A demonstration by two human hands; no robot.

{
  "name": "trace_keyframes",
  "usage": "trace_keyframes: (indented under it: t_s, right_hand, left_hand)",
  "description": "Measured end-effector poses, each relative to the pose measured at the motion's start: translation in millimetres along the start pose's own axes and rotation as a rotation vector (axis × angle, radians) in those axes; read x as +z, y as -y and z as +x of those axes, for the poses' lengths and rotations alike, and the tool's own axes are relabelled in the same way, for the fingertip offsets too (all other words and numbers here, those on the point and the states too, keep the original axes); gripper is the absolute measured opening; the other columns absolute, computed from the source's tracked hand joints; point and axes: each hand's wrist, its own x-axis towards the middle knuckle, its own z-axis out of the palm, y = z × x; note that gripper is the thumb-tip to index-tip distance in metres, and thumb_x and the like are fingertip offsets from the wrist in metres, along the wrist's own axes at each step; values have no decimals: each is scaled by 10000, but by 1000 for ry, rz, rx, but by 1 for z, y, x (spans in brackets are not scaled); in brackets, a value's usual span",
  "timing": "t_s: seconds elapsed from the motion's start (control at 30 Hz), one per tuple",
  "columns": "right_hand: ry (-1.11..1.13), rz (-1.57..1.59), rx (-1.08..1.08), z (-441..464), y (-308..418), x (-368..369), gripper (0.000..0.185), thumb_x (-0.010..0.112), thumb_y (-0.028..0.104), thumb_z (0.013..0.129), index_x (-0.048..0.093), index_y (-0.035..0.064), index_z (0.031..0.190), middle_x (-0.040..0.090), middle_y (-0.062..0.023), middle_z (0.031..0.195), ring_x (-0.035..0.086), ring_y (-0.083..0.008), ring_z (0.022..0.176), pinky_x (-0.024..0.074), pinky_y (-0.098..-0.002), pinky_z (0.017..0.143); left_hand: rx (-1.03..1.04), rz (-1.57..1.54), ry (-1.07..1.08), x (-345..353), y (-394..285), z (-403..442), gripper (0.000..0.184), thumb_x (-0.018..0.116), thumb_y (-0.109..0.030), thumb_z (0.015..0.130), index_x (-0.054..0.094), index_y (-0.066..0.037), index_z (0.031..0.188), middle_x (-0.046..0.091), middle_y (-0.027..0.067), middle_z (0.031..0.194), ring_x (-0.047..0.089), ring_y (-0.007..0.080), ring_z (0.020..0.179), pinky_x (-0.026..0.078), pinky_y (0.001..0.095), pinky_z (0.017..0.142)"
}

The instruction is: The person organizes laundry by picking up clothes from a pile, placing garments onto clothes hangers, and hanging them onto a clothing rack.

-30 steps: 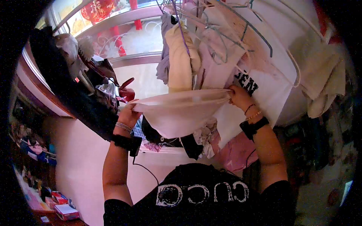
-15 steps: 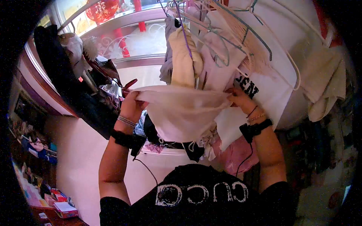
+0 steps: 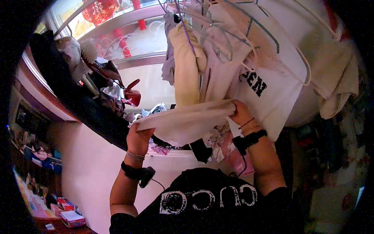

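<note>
Hanging cloth [image 3: 269, 109]: "EN"; black shirt [image 3: 222, 220]: upside-down "UCC"

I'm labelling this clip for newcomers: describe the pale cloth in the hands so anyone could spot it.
Start at the window, then drop to the yellow cloth hanging nearby. Just below, the pale cloth spans from left hand to right hand. Unlike the yellow cloth, it is held out sideways between two hands.

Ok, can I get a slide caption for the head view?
Left hand and right hand hold a pale cloth spread between them, before a hanging yellowish garment.
</note>
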Motion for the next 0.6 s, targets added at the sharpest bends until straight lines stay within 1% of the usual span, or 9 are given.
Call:
trace_keyframes:
  t_s: [0.1,0.17,0.3,0.37,0.4,0.47,0.5,0.57,0.6]
  right_hand:
    - [108,203,-320,0,28,-24,257,581,164,755,564,20,967,585,-114,1003,563,-213,924,473,-306,767]
    - [112,201,66,6,20,-22,220,569,159,763,592,41,947,615,-109,918,591,-207,837,472,-326,747]
    - [190,-151,13,7,41,-44,193,516,179,783,616,52,889,621,-107,821,598,-213,767,470,-329,726]
    - [441,-246,409,6,56,-53,263,500,142,750,575,-13,949,617,-94,833,576,-184,781,471,-314,694]
    - [439,-248,409,5,58,-59,263,500,142,750,575,-13,949,617,-94,833,576,-184,781,471,-314,694]
    - [849,-300,214,7,55,-77,322,442,219,792,577,-31,943,616,-76,831,576,-186,766,473,-338,698]
    - [841,-303,211,6,47,-87,322,442,219,792,577,-31,943,616,-76,831,576,-186,766,473,-338,698]
    - [546,303,63,3,31,-105,398,376,288,846,549,-23,1024,601,-88,911,558,-211,845,449,-375,766]
    - [545,301,63,4,46,-106,398,376,288,846,549,-23,1024,601,-88,911,558,-211,845,449,-375,766]
  left_hand:
    - [76,-25,-121,-25,4,0,314,328,-255,892,490,-43,1059,542,139,1052,551,260,931,478,374,796]
    - [-18,184,-253,-48,6,0,308,335,-245,886,506,-41,1041,562,130,1008,565,247,897,482,376,771]
    - [-47,363,-134,-63,2,-3,312,354,-251,881,518,-32,1030,595,109,911,593,235,827,492,351,729]
    - [-90,439,-47,-60,-9,-7,306,386,-258,870,521,-34,1029,599,100,892,595,221,818,492,338,718]
    - [-134,517,37,-57,-18,-11,304,418,-265,859,524,-36,1029,604,91,872,596,207,809,492,326,707]
    - [-214,428,80,-55,-40,-21,314,455,-273,844,525,-39,1042,608,85,879,598,196,815,492,317,703]
    - [-298,342,124,-54,-53,-24,330,491,-281,829,525,-42,1055,613,79,887,601,184,821,491,308,698]
    - [-199,102,380,-32,-84,-24,342,524,-278,820,527,-51,1076,595,63,971,569,156,853,467,297,735]
    - [-65,4,274,0,-100,-35,330,500,-265,840,520,-51,1091,579,67,1000,555,166,877,457,304,768]
